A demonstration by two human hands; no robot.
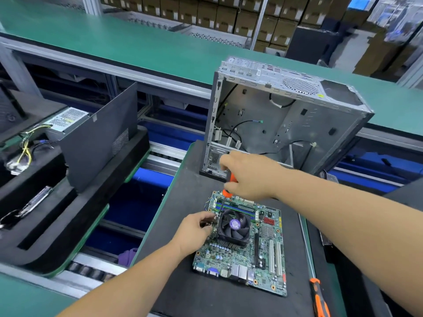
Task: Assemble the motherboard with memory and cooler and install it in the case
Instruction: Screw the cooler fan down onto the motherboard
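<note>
The open case [283,115] stands at the desk's [183,282] far edge, only loose cables inside. The motherboard [245,248] lies flat mid-desk, one cooler [233,226] and memory [238,208] seated. Right hand [249,177] grasps an orange screwdriver [229,186], tip down at the cooler's far-left corner. Left hand [194,232] pinches the board's left edge. A second screwdriver [319,298] lies at the near-right edge.

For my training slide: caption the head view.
Right hand drives a screwdriver at the cooler while left hand steadies the motherboard.
</note>
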